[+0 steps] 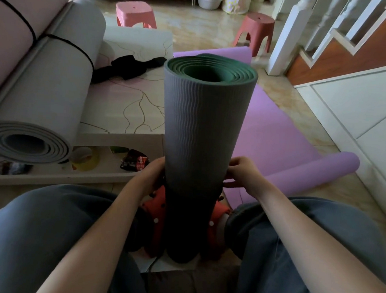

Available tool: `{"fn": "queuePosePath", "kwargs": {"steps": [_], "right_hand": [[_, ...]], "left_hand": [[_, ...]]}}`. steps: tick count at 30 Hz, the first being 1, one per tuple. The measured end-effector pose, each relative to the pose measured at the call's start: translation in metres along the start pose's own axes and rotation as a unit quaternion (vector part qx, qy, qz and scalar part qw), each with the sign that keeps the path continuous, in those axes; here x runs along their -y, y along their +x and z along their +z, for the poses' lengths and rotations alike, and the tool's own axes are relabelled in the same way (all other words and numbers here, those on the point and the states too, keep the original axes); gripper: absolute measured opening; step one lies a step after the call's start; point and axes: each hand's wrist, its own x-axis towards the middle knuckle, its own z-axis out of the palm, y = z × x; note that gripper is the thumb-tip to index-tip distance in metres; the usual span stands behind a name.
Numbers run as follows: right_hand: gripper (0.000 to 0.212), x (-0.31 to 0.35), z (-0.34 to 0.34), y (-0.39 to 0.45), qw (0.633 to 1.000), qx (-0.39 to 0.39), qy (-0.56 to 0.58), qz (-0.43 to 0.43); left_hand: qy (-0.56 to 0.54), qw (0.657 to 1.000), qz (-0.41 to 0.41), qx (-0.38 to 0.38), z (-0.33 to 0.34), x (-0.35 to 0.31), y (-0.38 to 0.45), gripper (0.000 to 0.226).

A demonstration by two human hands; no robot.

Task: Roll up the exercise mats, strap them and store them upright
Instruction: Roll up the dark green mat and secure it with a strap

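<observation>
One rolled grey foam mat with green inner face (206,129): upright between the knees. Left hand (154,175): fingers curled against its lower left side; hold not discernible. Right hand (243,173): fingers pinching a dark strap (230,184) at its right side. Left of it: two strapped rolls (43,102). Right: one partly rolled purple mat (280,141). Beyond: two pink plastic stools (135,13).

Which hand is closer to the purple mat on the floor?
Right. The right hand pinches the grey rolled mat on the side facing the purple mat, nearly over it. The left hand grips the far side.
</observation>
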Motion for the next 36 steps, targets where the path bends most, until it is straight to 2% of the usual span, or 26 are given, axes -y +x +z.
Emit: {"fn": "queuePosePath", "kwargs": {"steps": [2,5,7,10,12,14,16,17,18,19,20,21,22,24,26,28,29,32,34,36], "right_hand": [[0.011,-0.006,0.003,0.006,0.999,-0.004,-0.034,0.032],[0.022,-0.020,0.007,0.010,0.995,-0.017,-0.072,0.071],[0.028,-0.021,0.008,0.011,0.995,-0.028,-0.064,0.077],[0.024,-0.003,0.003,-0.002,0.994,-0.043,0.001,0.105],[0.023,0.020,-0.007,-0.018,0.998,-0.050,0.026,0.030],[0.021,0.056,-0.022,-0.047,0.986,-0.074,0.106,-0.109],[0.025,0.099,-0.040,-0.086,0.936,-0.017,0.279,-0.215],[0.033,0.120,-0.048,-0.103,0.917,0.031,0.307,-0.253],[0.038,0.137,-0.052,-0.119,0.921,0.061,0.271,-0.273],[0.039,0.150,-0.051,-0.131,0.941,0.063,0.180,-0.280],[0.037,0.158,-0.047,-0.139,0.958,0.036,0.046,-0.281],[0.038,0.162,-0.039,-0.145,0.956,-0.004,-0.099,-0.276],[0.047,0.163,-0.030,-0.148,0.935,-0.044,-0.231,-0.265],[0.069,0.162,-0.009,-0.150,0.866,-0.110,-0.425,-0.238],[0.081,0.165,0.004,-0.149,0.834,-0.125,-0.482,-0.238],[0.090,0.174,0.004,-0.144,0.826,-0.113,-0.498,-0.237],[0.089,0.177,0.003,-0.140,0.823,-0.104,-0.506,-0.235],[0.073,0.179,-0.002,-0.128,0.806,-0.079,-0.528,-0.255],[0.074,0.176,-0.009,-0.120,0.811,-0.063,-0.511,-0.278],[0.075,0.176,-0.015,-0.113,0.826,-0.049,-0.476,-0.299]], "left_hand": [[0.027,0.999,0.015,0.034,0.003,-0.001,-0.006,0.025],[0.084,0.992,0.068,0.068,0.014,-0.002,-0.015,0.028],[0.096,0.987,0.119,0.050,0.019,-0.003,-0.021,0.028],[0.142,0.972,0.189,0.013,0.023,-0.007,-0.026,0.029],[0.152,0.964,0.216,0.021,0.027,-0.016,-0.037,0.025],[0.125,0.961,0.245,0.026,0.031,-0.029,-0.050,0.023],[0.076,0.960,0.266,0.037,0.035,-0.047,-0.065,0.022],[0.055,0.957,0.280,0.044,0.037,-0.056,-0.071,0.021],[0.041,0.952,0.300,0.053,0.040,-0.064,-0.077,0.021],[0.039,0.942,0.326,0.066,0.042,-0.074,-0.084,0.022],[0.047,0.931,0.355,0.076,0.046,-0.083,-0.092,0.024],[0.057,0.919,0.383,0.078,0.049,-0.091,-0.101,0.028],[0.065,0.908,0.408,0.068,0.052,-0.097,-0.108,0.031],[0.062,0.894,0.443,0.026,0.054,-0.101,-0.116,0.036],[0.032,0.886,0.461,-0.033,0.049,-0.094,-0.114,0.028],[0.003,0.880,0.463,-0.100,0.045,-0.083,-0.105,0.017],[-0.007,0.876,0.465,-0.127,0.044,-0.079,-0.100,0.014],[-0.001,0.863,0.473,-0.179,0.048,-0.075,-0.097,0.026],[-0.003,0.875,0.462,-0.145,0.048,-0.078,-0.104,0.024],[-0.014,0.907,0.415,-0.067,0.043,-0.088,-0.114,0.027]]}}
